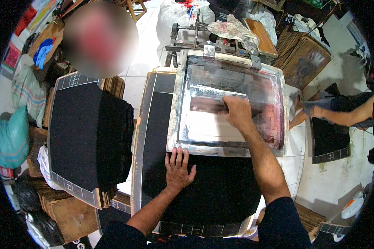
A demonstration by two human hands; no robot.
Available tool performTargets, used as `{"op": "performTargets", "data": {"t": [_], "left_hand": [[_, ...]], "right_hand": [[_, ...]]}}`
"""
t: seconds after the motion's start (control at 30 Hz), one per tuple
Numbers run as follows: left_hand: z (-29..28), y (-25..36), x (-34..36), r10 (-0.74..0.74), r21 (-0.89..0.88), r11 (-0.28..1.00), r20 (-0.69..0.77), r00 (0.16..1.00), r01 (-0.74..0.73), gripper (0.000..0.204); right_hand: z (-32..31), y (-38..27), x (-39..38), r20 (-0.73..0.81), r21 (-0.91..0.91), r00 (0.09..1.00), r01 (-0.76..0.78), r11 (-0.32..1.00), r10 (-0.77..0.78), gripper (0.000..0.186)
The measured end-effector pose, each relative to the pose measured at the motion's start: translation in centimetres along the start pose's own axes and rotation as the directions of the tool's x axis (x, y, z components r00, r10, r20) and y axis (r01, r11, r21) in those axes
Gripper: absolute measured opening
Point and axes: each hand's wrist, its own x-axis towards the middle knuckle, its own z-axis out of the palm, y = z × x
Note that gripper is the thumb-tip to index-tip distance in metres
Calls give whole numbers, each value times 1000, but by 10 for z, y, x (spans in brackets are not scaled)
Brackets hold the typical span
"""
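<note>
Right hand [239, 113] is curling into a fist around what looks like a squeegee [205, 104]; the exact grip is staying hidden behind the knuckles. The tool is reaching out from the fist toward 9-10 o'clock, lying across the mesh [207, 126] inside a pale, ink-stained screen frame [212, 152]. Seen from the left hand [178, 172], the squeegee is sitting at 1 o'clock, well apart from it.

Left hand is lying flat with its fingers spread, fingertips touching the frame's near edge at its 7 o'clock corner, palm extending over black cloth [207, 186]. Left hand is sitting between 7 and 8 o'clock from the right.

The mesh is showing white below the tool, with dark and reddish smears toward 12 and 3 o'clock. Black cloth is covering much of a grid-marked board [164, 85] and showing past the frame's edge at 6 o'clock.

Two metal clamps [209, 50] are gripping the frame's far edge, around 12 and 1 o'clock; a stained rag [234, 34] is hanging just beyond.

Stack of black pieces [77, 137] is standing at 9 o'clock, a teal sack [12, 137] farther out. At 3 o'clock from the right hand, a co-worker's hand [320, 113] is showing above a dark panel [330, 135].
</note>
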Motion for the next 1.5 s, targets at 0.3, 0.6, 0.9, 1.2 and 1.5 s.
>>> {"op": "performTargets", "data": {"t": [0.3, 0.6, 0.9, 1.2, 1.5], "left_hand": [[0, 2, -1, -10, -37, 999, -14, 1000, 10, 84], [-5, 2, 0, -37, -40, 998, 67, 997, 40, 87], [-6, -32, 42, -335, -313, 907, -125, 934, 283, 136], [6, -47, 49, -213, -442, 889, -171, 962, 118, 124], [18, -53, 38, -178, -485, 874, -273, 945, 25, 114]], "right_hand": [[13, 7, 43, -120, -30, 989, -94, 995, 90, 37], [-8, -55, -98, -117, -17, 991, -71, 997, 68, 17], [-6, -58, -109, -137, -29, 989, -65, 997, 61, 16], [-7, -58, -114, -105, 63, 986, -122, 990, 128, 38], [-17, -55, -104, -147, 73, 979, -132, 989, 142, 36]]}}
